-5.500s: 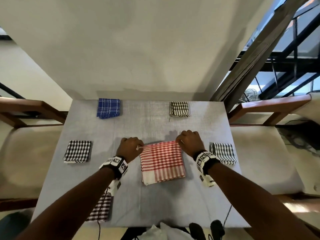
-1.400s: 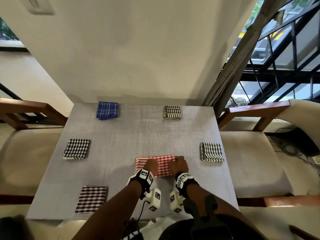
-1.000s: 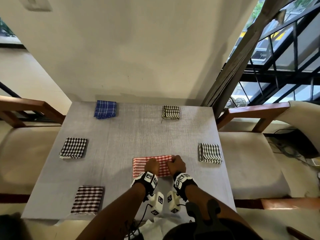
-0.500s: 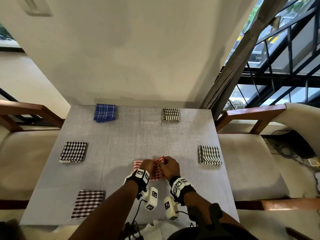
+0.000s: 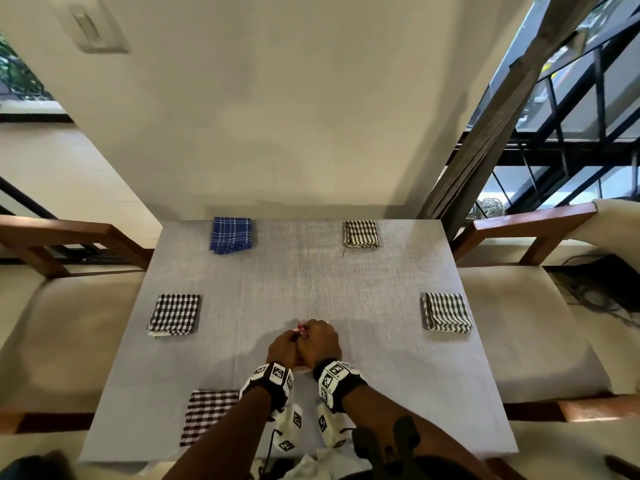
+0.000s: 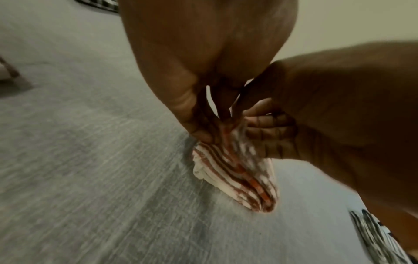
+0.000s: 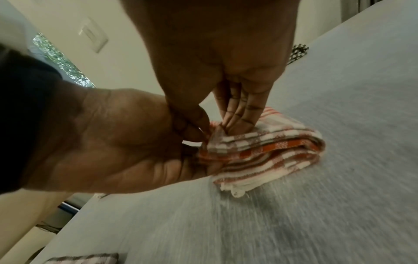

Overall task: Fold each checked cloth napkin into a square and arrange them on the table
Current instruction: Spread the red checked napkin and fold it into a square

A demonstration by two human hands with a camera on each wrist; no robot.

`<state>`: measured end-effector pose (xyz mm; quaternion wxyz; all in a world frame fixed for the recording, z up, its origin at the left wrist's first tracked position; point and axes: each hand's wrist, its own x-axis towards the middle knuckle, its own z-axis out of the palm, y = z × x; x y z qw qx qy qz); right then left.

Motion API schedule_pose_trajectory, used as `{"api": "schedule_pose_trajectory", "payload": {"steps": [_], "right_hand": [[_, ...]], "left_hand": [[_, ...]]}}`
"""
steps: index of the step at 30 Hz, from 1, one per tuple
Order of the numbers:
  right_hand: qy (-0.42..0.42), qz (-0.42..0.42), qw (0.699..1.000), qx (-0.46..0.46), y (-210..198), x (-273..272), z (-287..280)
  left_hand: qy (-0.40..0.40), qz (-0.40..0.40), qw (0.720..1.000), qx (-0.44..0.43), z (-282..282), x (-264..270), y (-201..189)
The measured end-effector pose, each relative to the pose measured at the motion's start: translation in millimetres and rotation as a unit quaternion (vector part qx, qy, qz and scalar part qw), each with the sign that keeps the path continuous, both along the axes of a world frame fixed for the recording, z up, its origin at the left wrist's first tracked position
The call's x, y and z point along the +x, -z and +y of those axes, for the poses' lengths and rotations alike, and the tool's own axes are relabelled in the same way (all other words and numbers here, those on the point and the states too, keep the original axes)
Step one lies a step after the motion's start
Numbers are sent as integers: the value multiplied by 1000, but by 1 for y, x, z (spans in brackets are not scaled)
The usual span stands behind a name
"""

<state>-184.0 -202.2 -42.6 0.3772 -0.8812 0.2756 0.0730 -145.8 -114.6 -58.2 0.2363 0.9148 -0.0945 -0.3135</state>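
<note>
The red-and-white checked napkin (image 5: 302, 330) is folded into a thick small bundle at the near middle of the grey table (image 5: 311, 282). My hands cover most of it in the head view. My left hand (image 5: 282, 348) and right hand (image 5: 320, 341) are pressed together over it. In the left wrist view the left thumb and fingers (image 6: 203, 134) pinch the top edge of the napkin (image 6: 235, 178), whose lower end touches the table. In the right wrist view the right hand's fingers (image 7: 237, 114) and thumb pinch the napkin (image 7: 271, 151) while the left hand (image 7: 117, 142) holds its end.
Folded napkins lie round the table: blue (image 5: 231, 234) far left, black-striped (image 5: 361, 233) far right, black-checked (image 5: 174, 314) left, striped (image 5: 446, 312) right, dark checked (image 5: 207, 417) near left. Cushioned wooden seats (image 5: 65, 327) flank both sides. A wall stands behind.
The red napkin went from a flat rectangle to a small thick bundle. My hands moved together from its two ends and now meet over it, lifting its upper edge.
</note>
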Motion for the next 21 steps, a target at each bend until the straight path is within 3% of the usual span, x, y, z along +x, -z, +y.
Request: {"api": "schedule_pose_trajectory", "payload": {"steps": [6,13,18,21], "right_hand": [[-41,-55,998,1,6,-10,11],[-68,-83,994,-19,22,-30,2],[-163,-82,970,-161,39,-32,2],[-201,-41,959,-193,52,-33,4]], "left_hand": [[-3,-11,1000,1,14,11,4],[-141,6,988,-60,7,6,7],[-168,-15,983,-77,9,6,7],[-161,-12,984,-78,8,8,5]]}}
